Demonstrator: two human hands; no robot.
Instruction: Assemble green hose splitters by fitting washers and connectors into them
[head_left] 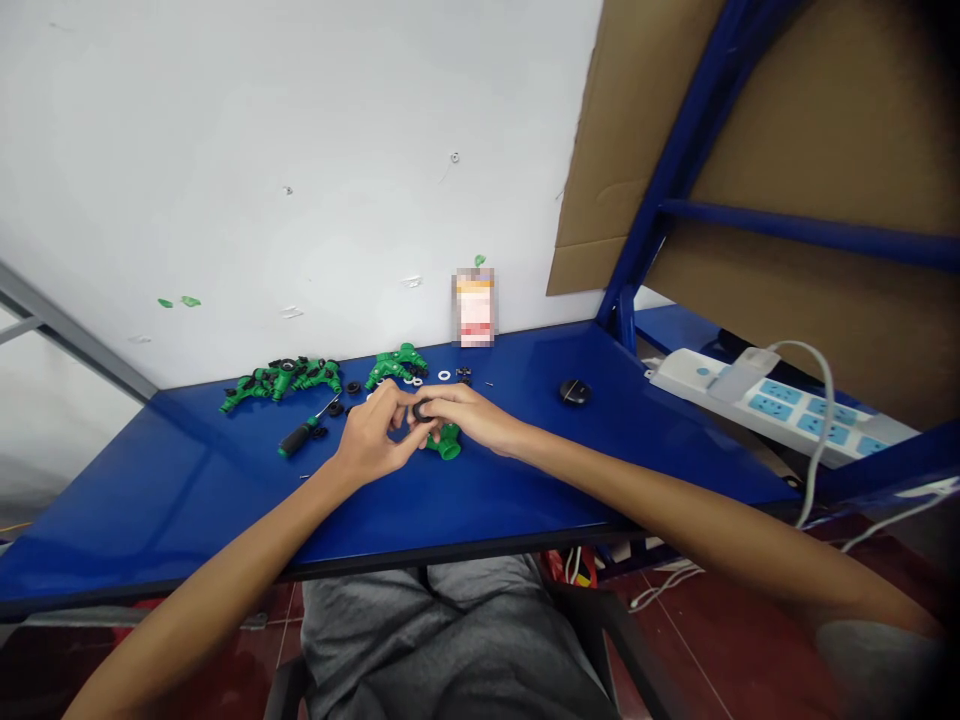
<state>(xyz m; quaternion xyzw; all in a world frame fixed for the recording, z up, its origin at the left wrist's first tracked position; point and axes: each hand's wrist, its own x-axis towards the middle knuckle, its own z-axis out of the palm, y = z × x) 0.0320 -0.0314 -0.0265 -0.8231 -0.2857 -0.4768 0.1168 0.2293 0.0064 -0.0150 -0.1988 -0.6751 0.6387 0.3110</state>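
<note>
In the middle of the table, my left hand [379, 440] and my right hand [480, 415] meet with their fingers bent around a small black ring-shaped part [421, 410]. Both hands pinch it, the right from above and the left from the side. Just under my right fingers a green plastic pipe fitting [448, 443] shows its round open end. My fingers hide the rest of it, so I cannot tell whether it is held or lies on the table. Left of my left hand lies a screwdriver [298, 438] with a black and green handle.
Green fittings with black parts [281, 380] are heaped at the back left. Another green fitting [397, 363], white washers [444, 376] and black rings [353, 387] lie behind my hands. A round black object [575, 391] sits right; a power strip [780, 400] lies beyond the blue frame.
</note>
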